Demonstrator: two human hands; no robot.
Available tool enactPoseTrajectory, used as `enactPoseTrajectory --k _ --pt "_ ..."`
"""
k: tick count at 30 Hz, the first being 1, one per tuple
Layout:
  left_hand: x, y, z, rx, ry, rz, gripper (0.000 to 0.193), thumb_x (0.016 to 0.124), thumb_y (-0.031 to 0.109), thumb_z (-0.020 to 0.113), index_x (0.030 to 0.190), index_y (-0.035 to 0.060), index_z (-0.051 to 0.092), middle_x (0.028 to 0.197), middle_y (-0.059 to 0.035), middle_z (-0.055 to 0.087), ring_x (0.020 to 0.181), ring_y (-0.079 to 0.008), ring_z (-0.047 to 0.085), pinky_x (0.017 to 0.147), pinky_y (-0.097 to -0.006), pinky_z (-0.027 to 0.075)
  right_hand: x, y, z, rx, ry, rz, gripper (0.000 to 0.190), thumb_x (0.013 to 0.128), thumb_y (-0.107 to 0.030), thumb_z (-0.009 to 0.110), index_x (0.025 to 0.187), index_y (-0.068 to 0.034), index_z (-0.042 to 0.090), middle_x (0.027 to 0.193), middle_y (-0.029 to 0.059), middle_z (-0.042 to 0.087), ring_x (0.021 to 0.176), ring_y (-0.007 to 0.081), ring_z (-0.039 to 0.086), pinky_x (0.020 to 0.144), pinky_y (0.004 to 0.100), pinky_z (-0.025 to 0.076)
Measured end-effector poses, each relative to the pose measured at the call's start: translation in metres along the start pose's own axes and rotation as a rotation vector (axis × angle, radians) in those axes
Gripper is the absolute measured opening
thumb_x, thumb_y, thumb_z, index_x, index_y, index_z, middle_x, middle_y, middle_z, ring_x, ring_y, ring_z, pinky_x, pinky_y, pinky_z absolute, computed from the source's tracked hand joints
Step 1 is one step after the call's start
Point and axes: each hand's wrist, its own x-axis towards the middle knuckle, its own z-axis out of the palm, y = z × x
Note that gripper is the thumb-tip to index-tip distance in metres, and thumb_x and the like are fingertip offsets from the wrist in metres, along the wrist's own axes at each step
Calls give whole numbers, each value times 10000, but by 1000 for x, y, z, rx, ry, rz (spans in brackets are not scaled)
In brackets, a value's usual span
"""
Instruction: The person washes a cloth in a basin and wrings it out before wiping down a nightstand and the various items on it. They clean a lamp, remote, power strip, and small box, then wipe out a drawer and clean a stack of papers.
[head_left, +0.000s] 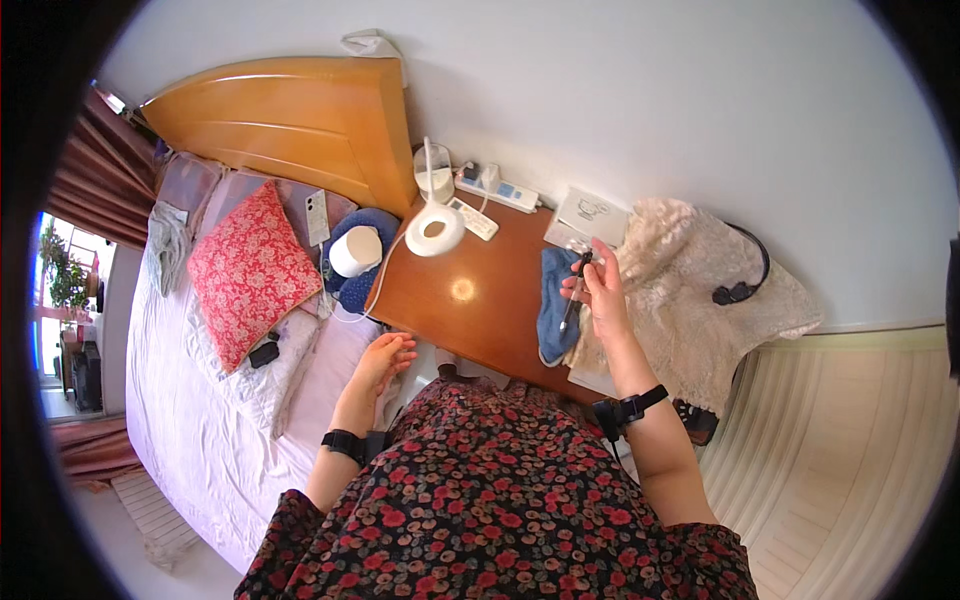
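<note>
My right hand (602, 289) grips a black-and-clear pen (576, 289) between the thumb and fingers, its pale tip pointing down. It hovers over a folded blue cloth (553, 315) on the brown wooden table (480, 300). Just beyond the fingertips lies a white box (594, 214) with a small drawing on it. A cream patterned cloth (675, 315) spreads to the right of the hand. My left hand (382, 358) holds nothing, its fingers loosely curled and a little apart, near the table's front left corner beside the bed.
A white ring-headed lamp (435, 229), a remote control (474, 219) and a power strip (499, 191) stand towards the wall. On the bed (195, 420) are a red floral cushion (253, 277), a phone (316, 217) and a paper roll (355, 251). A black cable (761, 259) lies on the cream cloth.
</note>
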Motion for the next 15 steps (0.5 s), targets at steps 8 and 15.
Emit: enactPoseTrajectory --k 8,15 --pt "36 48 -77 17 -2 3 267 989 254 498 1183 79 551 1053 -48 634 857 -140 632 744 -275 508 55 -9 78 9 40 -57 405 1002 -90 436 1398 -119 356 1059 102 567 904 205 643 775 336 572" --pt "69 98 -95 20 -82 4 262 998 234 478 1177 54 545 1082 -74 623 939 -181 624 814 -314 512 125 3 120 -372 49 -334 264 956 -35 497 1218 -57 484 1001 72 643 919 111 597 797 256 493"
